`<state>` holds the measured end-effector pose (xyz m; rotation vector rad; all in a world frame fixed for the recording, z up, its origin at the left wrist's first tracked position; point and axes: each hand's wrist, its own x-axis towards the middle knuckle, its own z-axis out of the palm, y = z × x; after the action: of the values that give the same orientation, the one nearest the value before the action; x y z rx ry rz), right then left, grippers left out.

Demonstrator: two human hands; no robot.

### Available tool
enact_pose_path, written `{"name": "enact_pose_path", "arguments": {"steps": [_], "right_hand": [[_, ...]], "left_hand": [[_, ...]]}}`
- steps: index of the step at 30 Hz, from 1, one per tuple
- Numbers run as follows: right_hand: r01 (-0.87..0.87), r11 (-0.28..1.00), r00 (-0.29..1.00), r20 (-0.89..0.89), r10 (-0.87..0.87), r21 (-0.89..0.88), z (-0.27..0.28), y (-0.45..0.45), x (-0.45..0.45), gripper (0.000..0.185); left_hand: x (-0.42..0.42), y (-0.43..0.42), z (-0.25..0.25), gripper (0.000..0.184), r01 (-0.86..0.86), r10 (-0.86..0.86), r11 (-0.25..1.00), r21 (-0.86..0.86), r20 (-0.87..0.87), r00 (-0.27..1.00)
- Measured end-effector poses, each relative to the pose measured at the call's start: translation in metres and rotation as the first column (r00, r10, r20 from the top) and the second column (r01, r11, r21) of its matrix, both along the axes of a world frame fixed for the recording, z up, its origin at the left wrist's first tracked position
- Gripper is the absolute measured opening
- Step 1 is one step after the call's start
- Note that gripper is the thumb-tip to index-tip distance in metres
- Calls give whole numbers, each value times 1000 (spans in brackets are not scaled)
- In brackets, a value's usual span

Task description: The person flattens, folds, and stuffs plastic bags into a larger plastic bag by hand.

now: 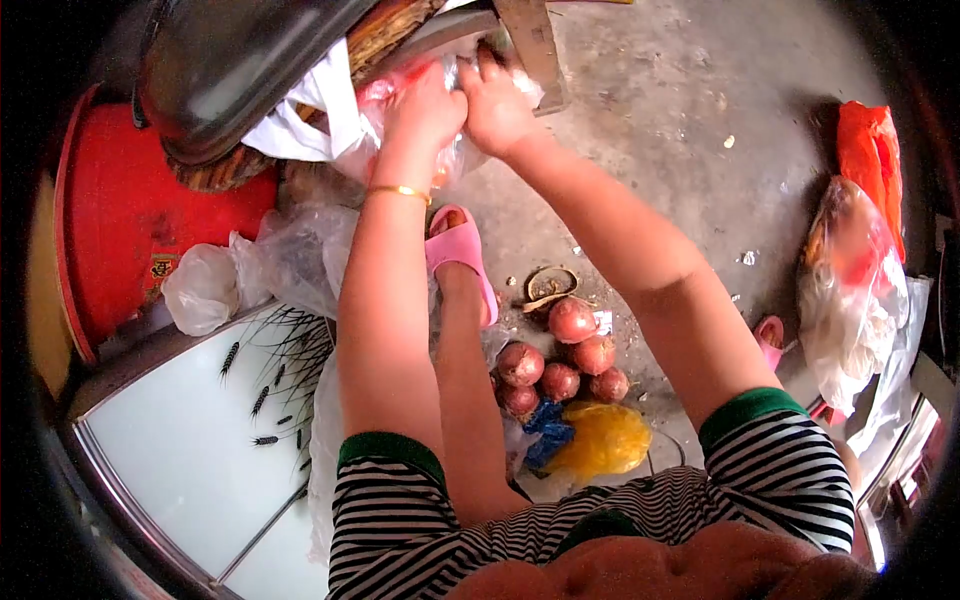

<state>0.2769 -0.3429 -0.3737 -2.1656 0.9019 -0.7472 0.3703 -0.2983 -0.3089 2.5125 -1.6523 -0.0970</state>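
Both of my arms reach to the top of the view, to a clear and reddish plastic bag (455, 160) beside a dark wooden piece of furniture. My left hand (425, 110), below a gold bracelet (402, 191), is closed on the bag. My right hand (492, 105) touches the bag's right side, close beside the left one, with some fingers stretched out and their tips partly in shadow. What lies inside the bag is hard to make out. White cloth or plastic (325, 110) hangs just left of my hands.
Several red onions (573, 320) lie on the floor near a yellow bag (605, 440). A red bucket (110, 220) and a white-topped surface (170, 440) are at left. Filled plastic bags (850, 300) stand at right. A pink slipper (465, 250) is below my hands.
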Motion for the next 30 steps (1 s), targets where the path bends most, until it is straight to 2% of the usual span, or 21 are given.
{"name": "enact_pose_path", "arguments": {"steps": [1, 2, 3, 5, 8, 10, 11, 14, 15, 16, 18, 21, 23, 24, 25, 26, 28, 29, 30], "right_hand": [[2, 999, 999, -32, -1, 45, 1, -9, 7, 48], [7, 996, 998, -63, -1, 92, 0, -13, 13, 48], [-19, 976, 988, -144, 51, 216, 15, -19, 11, 48], [-30, 972, 980, -184, 74, 231, 14, -24, 12, 50], [-55, 971, 974, -202, 104, 232, 12, -33, 15, 64], [8, 975, 990, -141, 24, 224, 2, -31, 20, 68], [-15, 977, 966, -250, 69, 214, 9, -30, 16, 63], [67, 961, 982, -186, -16, 269, 26, -22, 7, 60], [76, 966, 989, -140, -42, 248, 23, -22, 6, 60], [87, 970, 993, -93, -67, 228, 19, -20, 6, 60], [83, 978, 996, 12, -87, 192, 14, -15, 2, 60], [61, 995, 981, 180, -75, 82, 17, 4, -20, 61], [74, 996, 959, 277, -58, -50, 15, 19, -32, 62], [36, 994, 963, 271, -8, -98, 13, 26, -37, 63], [-3, 989, 964, 261, 42, -147, 11, 32, -41, 64], [-43, 980, 964, 248, 92, -196, 9, 38, -45, 65], [-129, 960, 981, 108, 160, -250, 13, 43, -51, 65], [-149, 951, 986, 33, 164, -270, 14, 44, -51, 64], [-171, 943, 985, -41, 166, -284, 13, 45, -51, 64]], "left_hand": [[7, -10, 3, 42, -41, 46, 992, 120, -41, 998], [12, -16, 1, 42, -33, 37, 994, 100, -38, 999], [14, -22, 2, 43, -24, 27, 996, 80, -37, 999], [12, -24, 0, 49, -27, 30, 998, 60, -46, 998], [-30, 18, 31, 56, 164, -149, 980, -116, 127, 981], [-52, 58, 42, 60, 214, -204, 970, -118, 91, 975], [-63, 78, 45, 61, 187, -168, 971, -148, 135, 976], [-76, 128, 26, 66, 92, -14, 947, -307, 246, 969], [-73, 138, 14, 68, 63, 45, 926, -373, 273, 961], [-67, 140, 2, 67, 0, 72, 937, -349, 194, 978], [-48, 129, -20, 65, -126, 141, 950, -285, 34, 989], [-17, 95, -35, 55, -183, 137, 975, -123, -308, 941], [-5, 77, -46, 48, -146, 115, 980, -134, -217, 970], [1, 69, -51, 44, -126, 102, 982, -138, -168, 980], [8, 64, -54, 42, -78, 38, 962, -261, -157, 987], [18, 56, -56, 37, 2, 6, 946, -323, 23, 1000], [34, 37, -42, 33, -84, 80, 985, -148, -36, 996], [43, 29, -41, 32, -105, 109, 988, -113, 32, 994], [45, 23, -35, 29, -33, 45, 986, -162, 71, 996]]}}
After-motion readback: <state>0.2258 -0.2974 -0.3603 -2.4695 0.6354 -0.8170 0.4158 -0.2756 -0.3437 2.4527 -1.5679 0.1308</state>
